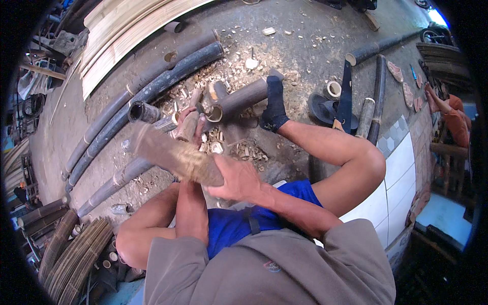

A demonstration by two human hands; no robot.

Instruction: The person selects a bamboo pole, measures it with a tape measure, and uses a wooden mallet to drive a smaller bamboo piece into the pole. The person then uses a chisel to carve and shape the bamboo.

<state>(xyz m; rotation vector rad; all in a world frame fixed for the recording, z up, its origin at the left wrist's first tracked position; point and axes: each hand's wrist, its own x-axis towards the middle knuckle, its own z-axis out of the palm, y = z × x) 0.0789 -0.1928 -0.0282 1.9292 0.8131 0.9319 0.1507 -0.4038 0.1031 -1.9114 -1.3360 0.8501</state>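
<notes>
My right hand (238,178) grips the end of a wooden mallet (170,155), a thick block of wood smeared by motion. It crosses above my left forearm and hides part of it. Beyond the mallet, my left hand (199,128) is closed round a thick, rounded wooden handle (187,125); whatever working end it has is not clear. Just right of that hand lies a dark bamboo tube (246,100), its pale hollow end facing the hand. My foot in a dark sock (275,104) rests against the tube's far end.
Pale wood chips (244,63) litter the concrete floor. Long dark bamboo poles (152,81) lie at left, below pale split-bamboo sheets (132,33). On the right are a saw (345,94), a sandal (325,109) and more poles (377,96). Another person's orange clothing (457,122) shows far right.
</notes>
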